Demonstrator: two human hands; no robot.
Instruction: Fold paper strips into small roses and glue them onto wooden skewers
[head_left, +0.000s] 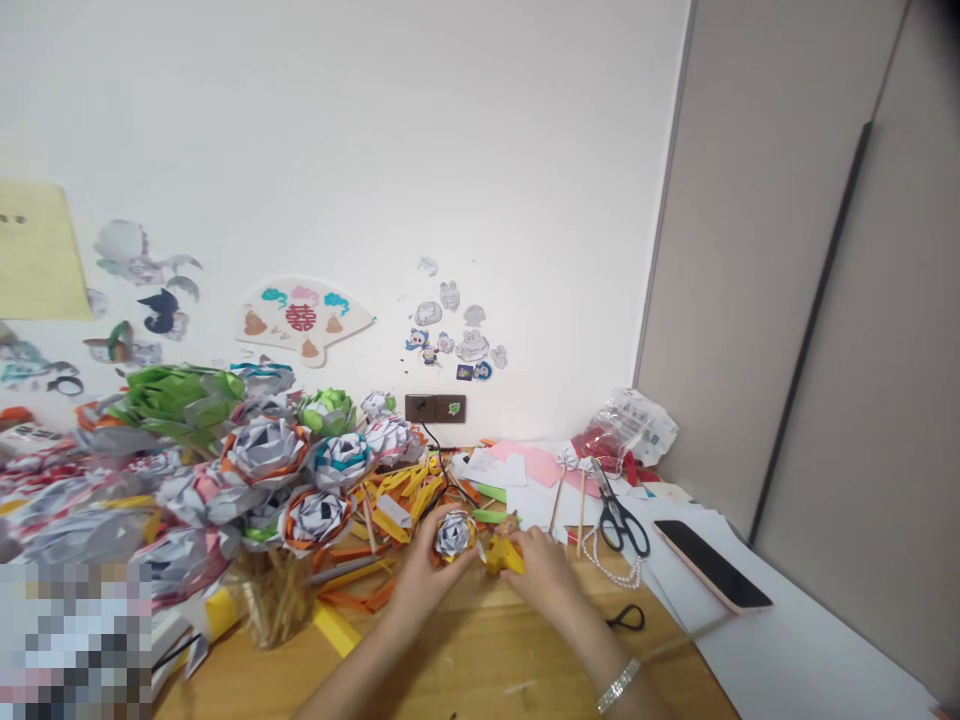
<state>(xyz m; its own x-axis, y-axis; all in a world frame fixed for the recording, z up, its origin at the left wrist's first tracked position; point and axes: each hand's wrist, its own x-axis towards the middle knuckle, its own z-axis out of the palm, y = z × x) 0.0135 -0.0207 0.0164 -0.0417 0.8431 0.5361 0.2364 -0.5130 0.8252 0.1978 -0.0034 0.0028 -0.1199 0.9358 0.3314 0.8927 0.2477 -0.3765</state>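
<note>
My left hand (429,565) curls around a small paper flower (454,534), which has a grey-white folded centre and a yellow-orange outer edge. In my right hand (541,566) is a yellow object that looks like a glue gun (504,554), partly covered by my fingers. Its front end is close to the flower's right side. Both hands are just above the wooden table (480,640). Yellow and orange folded paper strips (390,515) lie behind and left of my left hand.
Many finished paper flowers (266,450) crowd the left, some in a clear container (270,600). Scissors (621,520), a bead string (611,570), wooden sticks (559,500) and a phone (712,565) lie right. A black cable (442,450) runs from the wall socket (435,408).
</note>
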